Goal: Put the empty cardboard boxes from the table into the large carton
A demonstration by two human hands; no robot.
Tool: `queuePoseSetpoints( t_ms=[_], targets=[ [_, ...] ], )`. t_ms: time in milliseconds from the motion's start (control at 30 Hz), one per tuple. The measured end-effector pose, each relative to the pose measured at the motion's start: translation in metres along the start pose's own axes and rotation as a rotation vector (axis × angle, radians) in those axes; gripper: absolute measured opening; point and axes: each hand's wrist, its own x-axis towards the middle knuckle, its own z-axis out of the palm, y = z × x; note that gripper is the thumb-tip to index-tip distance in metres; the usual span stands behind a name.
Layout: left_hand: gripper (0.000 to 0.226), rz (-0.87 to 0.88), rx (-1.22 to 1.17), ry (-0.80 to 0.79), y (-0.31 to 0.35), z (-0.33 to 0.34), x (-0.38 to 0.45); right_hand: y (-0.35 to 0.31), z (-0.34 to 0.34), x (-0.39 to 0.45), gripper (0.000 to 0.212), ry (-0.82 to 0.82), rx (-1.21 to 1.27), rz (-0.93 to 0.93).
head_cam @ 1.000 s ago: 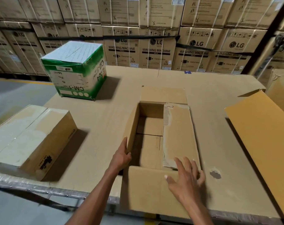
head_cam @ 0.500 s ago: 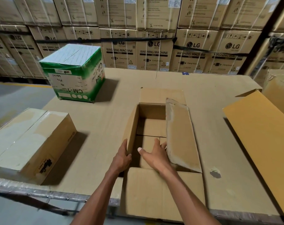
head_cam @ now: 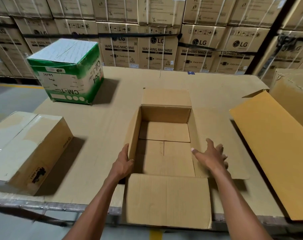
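Left hand [head_cam: 124, 162] grips the left wall of the open cardboard box [head_cam: 164, 135], thumb inside, fingers outside. Right hand [head_cam: 210, 155] spread flat, fingers straight, pressing the box's right flap [head_cam: 216, 129] down against the table [head_cam: 104, 135]; holds nothing. Box sits mid-table, all flaps splayed, inside bare. Right of it: large carton [head_cam: 275, 141], flap open. Far-left of it: green-and-white box [head_cam: 67, 73], closed. Near-left: closed brown box [head_cam: 26, 148] at the table edge.

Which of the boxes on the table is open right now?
The plain brown box between the hands, flaps spread and inside empty. The green-and-white box and the taped box are closed.
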Motion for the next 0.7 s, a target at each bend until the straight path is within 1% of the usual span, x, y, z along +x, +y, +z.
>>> queuePoseSetpoints(
  t_ms=[133, 200, 267, 300, 367, 400, 467, 500, 567, 633, 700],
  targets=[
    [0.081, -0.028, -0.011, -0.007, 0.0, -0.005, 0.002, 0.019, 0.019, 0.005, 0.106, -0.121, 0.043, -0.018],
    [0.082, -0.053, -0.021, -0.01, 0.0, -0.007, 0.005, 0.023, 0.026, 0.002, 0.103, -0.105, 0.038, -0.071],
    [0.084, -0.08, -0.012, -0.012, -0.004, -0.008, 0.012, 0.026, 0.033, 0.0, 0.096, -0.038, 0.001, -0.114],
    [0.084, -0.088, 0.007, -0.016, -0.005, -0.009, 0.015, 0.028, 0.035, -0.001, 0.096, -0.007, -0.006, -0.116],
    [0.083, -0.084, 0.102, -0.051, 0.0, -0.009, 0.017, 0.029, 0.039, -0.001, 0.098, 0.013, 0.0, -0.118],
    [0.08, -0.079, 0.198, -0.055, 0.005, -0.008, 0.019, 0.03, 0.04, 0.0, 0.098, 0.013, -0.004, -0.123],
    [0.079, -0.061, 0.448, 0.048, 0.027, -0.008, 0.021, 0.03, 0.043, 0.002, 0.1, 0.019, -0.015, -0.12],
    [0.081, -0.029, 0.531, 0.129, 0.042, -0.009, 0.025, 0.031, 0.044, 0.003, 0.1, 0.027, -0.014, -0.119],
    [0.083, 0.112, 0.569, 0.234, 0.072, -0.007, 0.047, 0.034, 0.048, 0.007, 0.101, 0.034, -0.004, -0.127],
    [0.078, 0.239, 0.548, 0.218, 0.102, -0.001, 0.085, 0.036, 0.051, 0.01, 0.1, 0.051, -0.014, -0.134],
    [0.076, 0.306, 0.584, 0.175, 0.131, 0.006, 0.133, 0.038, 0.054, 0.014, 0.098, 0.059, -0.038, -0.14]
  ],
)
